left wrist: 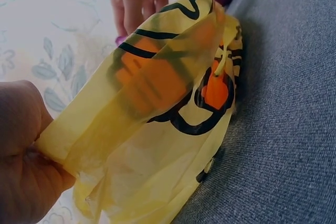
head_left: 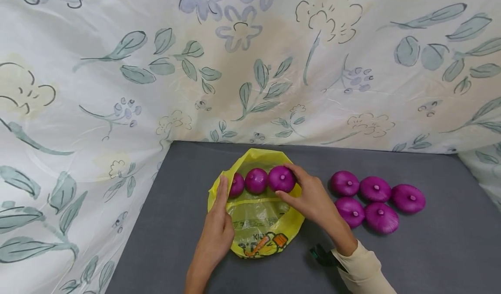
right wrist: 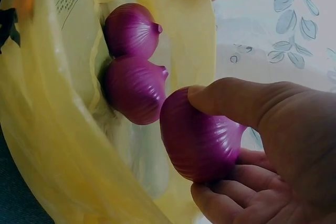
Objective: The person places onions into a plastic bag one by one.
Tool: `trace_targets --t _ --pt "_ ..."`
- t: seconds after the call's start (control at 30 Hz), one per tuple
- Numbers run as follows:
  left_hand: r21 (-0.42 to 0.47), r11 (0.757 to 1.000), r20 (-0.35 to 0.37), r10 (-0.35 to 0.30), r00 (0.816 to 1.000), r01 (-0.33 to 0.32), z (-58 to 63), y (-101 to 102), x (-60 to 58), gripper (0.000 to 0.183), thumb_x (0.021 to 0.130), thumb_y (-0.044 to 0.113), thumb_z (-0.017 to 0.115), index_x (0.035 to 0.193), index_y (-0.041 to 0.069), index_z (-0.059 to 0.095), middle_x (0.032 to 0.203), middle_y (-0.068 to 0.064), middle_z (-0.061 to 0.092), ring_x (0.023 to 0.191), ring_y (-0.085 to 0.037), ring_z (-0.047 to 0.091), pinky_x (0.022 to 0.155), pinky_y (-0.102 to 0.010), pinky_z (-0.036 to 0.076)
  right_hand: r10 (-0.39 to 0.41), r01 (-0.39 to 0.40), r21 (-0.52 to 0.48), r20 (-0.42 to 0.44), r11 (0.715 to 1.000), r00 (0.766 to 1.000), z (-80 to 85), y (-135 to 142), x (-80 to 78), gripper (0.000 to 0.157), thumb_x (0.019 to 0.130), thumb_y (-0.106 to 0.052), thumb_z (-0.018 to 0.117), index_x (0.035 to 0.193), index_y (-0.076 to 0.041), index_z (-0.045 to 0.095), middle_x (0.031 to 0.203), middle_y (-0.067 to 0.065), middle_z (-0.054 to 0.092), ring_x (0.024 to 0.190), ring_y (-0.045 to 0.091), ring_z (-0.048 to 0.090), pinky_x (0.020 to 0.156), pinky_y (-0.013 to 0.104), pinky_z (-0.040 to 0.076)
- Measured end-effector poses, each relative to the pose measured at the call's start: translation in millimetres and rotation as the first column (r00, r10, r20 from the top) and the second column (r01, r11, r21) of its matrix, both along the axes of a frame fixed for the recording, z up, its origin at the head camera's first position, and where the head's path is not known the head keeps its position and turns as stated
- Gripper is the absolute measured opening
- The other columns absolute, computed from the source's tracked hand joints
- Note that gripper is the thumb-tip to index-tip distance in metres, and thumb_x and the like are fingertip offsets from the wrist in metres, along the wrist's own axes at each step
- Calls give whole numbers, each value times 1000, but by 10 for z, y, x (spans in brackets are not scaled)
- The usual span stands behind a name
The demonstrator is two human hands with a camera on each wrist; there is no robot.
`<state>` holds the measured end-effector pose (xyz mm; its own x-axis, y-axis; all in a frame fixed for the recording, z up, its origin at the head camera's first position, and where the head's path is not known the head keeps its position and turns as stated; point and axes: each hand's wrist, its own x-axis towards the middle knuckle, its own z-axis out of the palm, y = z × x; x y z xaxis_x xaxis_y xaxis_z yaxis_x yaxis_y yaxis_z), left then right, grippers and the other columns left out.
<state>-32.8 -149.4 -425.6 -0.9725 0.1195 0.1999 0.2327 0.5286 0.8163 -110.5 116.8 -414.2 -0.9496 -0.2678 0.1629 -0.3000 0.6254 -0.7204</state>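
Note:
A yellow plastic bag (head_left: pixel 270 155) with printed cartoon vegetables lies with its mouth spread on the grey table. My left hand (head_left: pixel 214 231) grips the bag's left edge, and the left wrist view shows the yellow film (left wrist: pixel 58 142) bunched between thumb and fingers. Two purple onions, one at the middle (head_left: pixel 256 181) and one partly behind the left rim (head_left: pixel 236 186), sit inside. My right hand (head_left: pixel 311 196) holds a third onion (head_left: pixel 282 178) at the bag's right side. Thumb and fingers wrap this onion (right wrist: pixel 202 137) in the right wrist view, close beside the two others.
Several more purple onions (head_left: pixel 375 188) rest in two rows on the grey table (head_left: pixel 438 250), right of the bag. A floral cloth (head_left: pixel 258 37) hangs behind the table and along its left side. A dark strapped device (head_left: pixel 322 255) is at my right wrist.

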Motion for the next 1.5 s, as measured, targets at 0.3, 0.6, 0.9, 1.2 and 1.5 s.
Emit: trace_targets --t 0.3,0.6,0.9,1.2,1.5 --pt "-10 1000 -1 2 1000 -2 11 -13 -2 85 98 -20 37 172 16 13 178 -3 13 161 -19 17 105 -19 32 -27 27 33 13 999 1000 -35 -40 -38 79 89 -26 87 155 -3 50 136 18 69 113 34 71 91 50 60" --pt "2 1000 -9 1 1000 -1 -11 -9 5 87 96 -21 38 172 15 14 178 -1 14 160 -20 18 116 -7 17 -65 63 79 29 995 997 -65 -95 -68 82 87 -24 88 156 -3 48 134 21 69 111 35 71 88 49 60" --pt "6 1000 -19 3 1000 -3 -11 -4 -12 87 97 -21 38 172 15 15 178 -2 15 158 -22 25 107 -8 25 -85 83 89 23 993 996 -114 -149 -125 83 86 -21 89 155 -2 48 127 21 72 107 36 72 88 51 60" --pt "7 1000 -14 14 1000 -14 -8 -13 -5 87 96 -21 39 172 14 14 178 -3 15 159 -21 23 110 -6 22 -94 92 84 21 992 995 -197 -169 -153 81 86 -21 89 153 -1 50 130 20 71 111 37 71 92 53 59" --pt "-1 1000 -20 16 1000 -16 -13 -21 -11 87 96 -20 38 172 14 14 178 -4 16 159 -21 23 114 -8 23 -93 91 82 25 993 995 -254 -192 -215 79 86 -20 89 150 3 50 131 23 69 112 38 71 93 53 59"
